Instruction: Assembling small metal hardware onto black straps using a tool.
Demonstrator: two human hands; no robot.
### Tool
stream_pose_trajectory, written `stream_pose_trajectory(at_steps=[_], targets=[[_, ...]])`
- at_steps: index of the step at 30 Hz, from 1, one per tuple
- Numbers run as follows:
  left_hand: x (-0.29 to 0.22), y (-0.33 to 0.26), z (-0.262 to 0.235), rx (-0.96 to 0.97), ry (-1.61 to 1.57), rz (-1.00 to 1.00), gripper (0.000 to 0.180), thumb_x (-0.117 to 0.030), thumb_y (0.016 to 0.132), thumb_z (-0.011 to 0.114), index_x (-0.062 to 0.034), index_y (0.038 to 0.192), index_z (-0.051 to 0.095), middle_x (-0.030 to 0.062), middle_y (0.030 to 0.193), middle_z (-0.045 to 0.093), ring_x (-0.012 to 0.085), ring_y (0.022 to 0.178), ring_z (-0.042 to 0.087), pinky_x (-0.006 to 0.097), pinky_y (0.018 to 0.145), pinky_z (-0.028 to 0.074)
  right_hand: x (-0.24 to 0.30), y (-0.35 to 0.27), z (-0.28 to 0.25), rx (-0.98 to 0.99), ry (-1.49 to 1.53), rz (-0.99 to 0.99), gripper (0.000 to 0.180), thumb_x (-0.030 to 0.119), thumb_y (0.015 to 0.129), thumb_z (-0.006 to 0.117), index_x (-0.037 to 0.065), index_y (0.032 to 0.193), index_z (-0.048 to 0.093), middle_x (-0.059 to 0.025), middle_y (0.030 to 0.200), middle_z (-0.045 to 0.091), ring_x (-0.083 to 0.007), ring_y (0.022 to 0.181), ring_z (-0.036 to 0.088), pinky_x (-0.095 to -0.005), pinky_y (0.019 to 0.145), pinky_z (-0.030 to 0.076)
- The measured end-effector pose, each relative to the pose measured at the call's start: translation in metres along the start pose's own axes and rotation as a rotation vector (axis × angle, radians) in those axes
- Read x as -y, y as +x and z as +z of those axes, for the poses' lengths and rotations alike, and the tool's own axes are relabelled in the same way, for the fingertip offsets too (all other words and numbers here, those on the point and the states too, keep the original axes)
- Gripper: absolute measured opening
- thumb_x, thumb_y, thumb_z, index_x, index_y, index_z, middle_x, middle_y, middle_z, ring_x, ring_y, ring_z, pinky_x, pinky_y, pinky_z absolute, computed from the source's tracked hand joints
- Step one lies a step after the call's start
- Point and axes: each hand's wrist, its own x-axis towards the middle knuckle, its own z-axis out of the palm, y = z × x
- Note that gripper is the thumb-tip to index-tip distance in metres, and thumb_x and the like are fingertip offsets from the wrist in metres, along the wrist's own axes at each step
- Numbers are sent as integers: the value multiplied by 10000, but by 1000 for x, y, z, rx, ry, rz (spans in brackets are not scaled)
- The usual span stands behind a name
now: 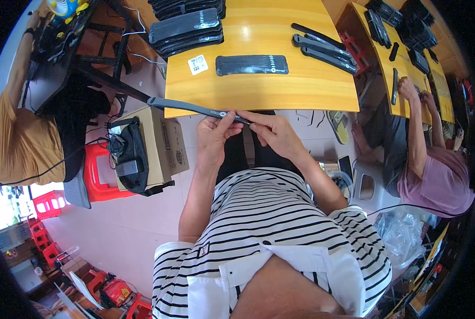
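Observation:
A long, flat dark-grey strap [181, 105] with a rounded far end slants across the table's front edge. My left hand [213, 137] is closed on it near its right end, thumb on top. My right hand [275, 133] pinches that same end, its index finger stretched along the strap toward my left thumb. The tip between my fingers is partly hidden. Beyond my hands, a flat dark bundle of straps [252, 65] lies on the yellow wooden table [301, 95]. A white square label [198, 65] with a printed code lies left of that bundle.
Stacked strap bundles [187, 32] stand at the table's back left; several loose straps [325, 50] lie at right. A cardboard box [160, 143] and red stool [96, 170] are at left. Two people sit nearby, a tan sleeve [27, 141] left and a mauve shirt [437, 178] right.

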Motion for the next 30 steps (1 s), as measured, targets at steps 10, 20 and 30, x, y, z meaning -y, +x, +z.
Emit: stream_pose_trajectory(at_steps=[10, 20, 30], targets=[[3, -3, 5, -71, 70, 48, 147, -77, 829, 609, 36, 922, 591, 96, 812, 631, 159, 691, 635, 243, 634, 551, 6, 0, 0, -33, 4, -25, 367, 23, 806, 539, 175, 1135, 598, -131, 606, 566, -207, 469, 506, -316, 485, 420], [4, -3, 1, -65, 143, 22, 135, -61, 822, 608, 43, 906, 591, 106, 785, 628, 173, 662, 637, 252, 606, 553, 1, 3, -3, 3, -169, -116, 330, 42, 811, 534, 142, 1119, 599, -153, 725, 622, -264, 573, 589, -340, 538, 453], [-2, -15, 5, -112, 751, 168, 214, -167, 808, 647, 33, 745, 609, 69, 626, 615, 99, 528, 582, 192, 472, 454, -4, 2, 10, 42, 150, 120, 293, 42, 894, 468, 75, 1165, 572, 39, 611, 475, -36, 514, 369, -176, 458, 316]])
